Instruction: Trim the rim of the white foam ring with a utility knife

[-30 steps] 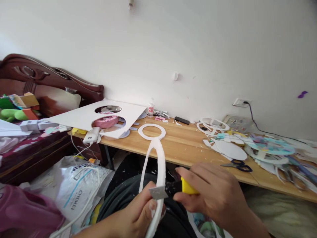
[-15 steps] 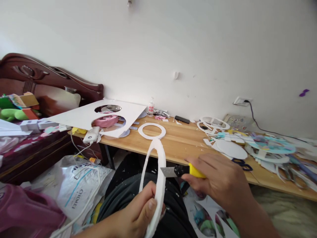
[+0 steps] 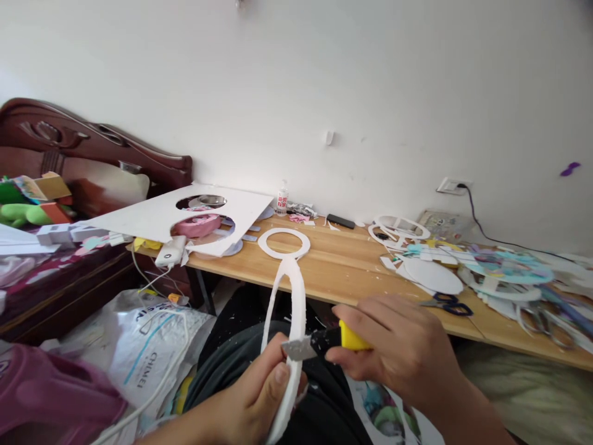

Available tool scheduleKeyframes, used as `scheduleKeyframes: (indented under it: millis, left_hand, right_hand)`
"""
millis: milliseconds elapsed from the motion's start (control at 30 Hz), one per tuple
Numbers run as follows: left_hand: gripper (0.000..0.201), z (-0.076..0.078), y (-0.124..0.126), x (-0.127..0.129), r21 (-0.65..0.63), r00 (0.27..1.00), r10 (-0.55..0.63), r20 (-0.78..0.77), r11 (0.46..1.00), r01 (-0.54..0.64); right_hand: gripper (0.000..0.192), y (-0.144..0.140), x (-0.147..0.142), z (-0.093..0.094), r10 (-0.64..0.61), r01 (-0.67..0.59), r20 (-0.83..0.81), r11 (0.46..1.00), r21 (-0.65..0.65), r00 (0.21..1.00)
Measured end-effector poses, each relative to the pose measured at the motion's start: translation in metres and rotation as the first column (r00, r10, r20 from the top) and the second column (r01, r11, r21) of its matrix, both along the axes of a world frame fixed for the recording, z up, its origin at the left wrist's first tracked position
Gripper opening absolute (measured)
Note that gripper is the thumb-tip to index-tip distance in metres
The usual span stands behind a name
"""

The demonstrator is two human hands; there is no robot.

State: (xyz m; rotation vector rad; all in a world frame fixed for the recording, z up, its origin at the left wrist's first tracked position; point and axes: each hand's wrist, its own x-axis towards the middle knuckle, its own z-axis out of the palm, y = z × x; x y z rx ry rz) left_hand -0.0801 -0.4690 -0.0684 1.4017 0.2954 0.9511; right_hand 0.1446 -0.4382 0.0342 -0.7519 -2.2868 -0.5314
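Note:
A white foam ring (image 3: 297, 296) stands upright on edge over my lap, its far end near the table's front edge. My left hand (image 3: 262, 389) grips the ring's near part, thumb against its outer side. In my right hand (image 3: 393, 346) is a yellow and black utility knife (image 3: 354, 337), blade out and pointing left. The blade lies across the ring's edge, just above my left thumb and close to the left index finger. A second flat white ring (image 3: 283, 243) rests on the wooden table beyond.
On the table (image 3: 343, 272) a white board with round holes (image 3: 250, 216) overhangs the left side. Scissors (image 3: 447, 303), white discs (image 3: 433, 276) and coloured scraps lie to the right. A clear bottle (image 3: 282, 199) and a black phone-like object (image 3: 340, 220) sit near the wall.
The knife and my right hand have moved down and toward me along the ring's edge, from its middle to just above my left thumb. The left hand keeps its hold.

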Motion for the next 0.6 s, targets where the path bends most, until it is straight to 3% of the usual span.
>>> scheduleKeyframes:
  millis: [233,400,600]
  left_hand:
    - [0.028,-0.004,-0.001,-0.001,-0.021,1.000,-0.021,0.019,1.000,0.021]
    - [0.028,-0.002,-0.002,-0.001,0.002,1.000,-0.029,-0.003,1.000,0.029]
    - [0.030,0.006,-0.002,-0.006,0.050,0.992,0.003,-0.127,0.999,0.003]
  right_hand:
    - [0.041,0.003,0.008,-0.003,-0.019,0.019,0.000,0.999,0.028,1.000]
    - [0.034,0.007,0.018,-0.004,-0.106,0.109,-0.050,0.991,0.072,0.993]
    - [0.048,-0.010,0.000,-0.007,0.066,-0.066,-0.043,0.998,0.017,0.997]
